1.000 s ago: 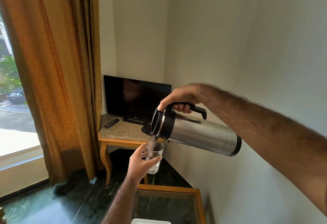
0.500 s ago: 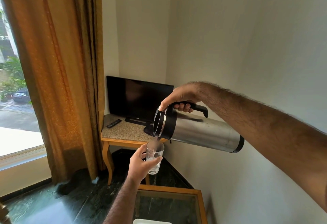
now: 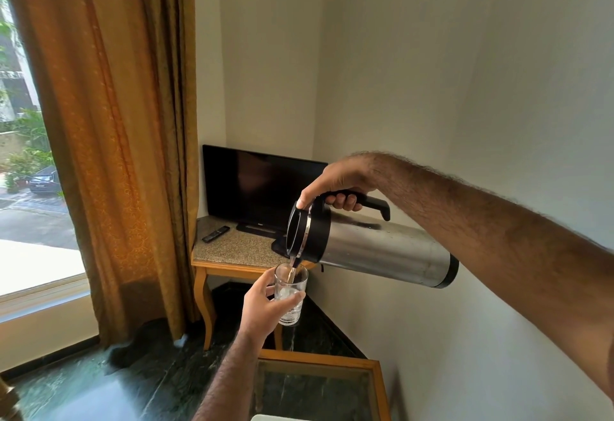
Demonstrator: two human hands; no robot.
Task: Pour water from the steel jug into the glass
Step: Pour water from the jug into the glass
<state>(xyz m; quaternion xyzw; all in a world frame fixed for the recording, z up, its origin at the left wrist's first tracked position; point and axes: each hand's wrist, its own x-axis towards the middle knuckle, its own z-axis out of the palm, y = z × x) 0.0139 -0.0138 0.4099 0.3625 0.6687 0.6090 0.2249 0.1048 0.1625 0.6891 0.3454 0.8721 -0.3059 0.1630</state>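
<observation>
Little has shifted since half a second ago: my view has swung a touch left, while jug (image 3: 375,248) and glass (image 3: 291,292) keep the same pose, and the water looks slightly higher, though I can't be sure.

Much of the glass's near side is hidden behind my left hand (image 3: 262,307), and its contents are hard to read; I make out clear liquid and glints in the lower part. The stream (image 3: 292,269) from the spout is thin and partly lost against the dark rim. My right hand (image 3: 335,184) covers the front of the handle (image 3: 372,203), and the jug's far side is out of sight. A white object (image 3: 279,417) at the bottom edge is cut off.

I have the jug hanging just below my right hand, tipped nearly level, mouth toward the left and base out to the right. Its spout sits directly above the glass, close to the rim. The glass stands upright in my left hand, below and left of the right one.

My right hand is clenched round the handle, thumb pressed on the lid edge. My left hand wraps the glass, fingers and thumb curled round its wall.
</observation>
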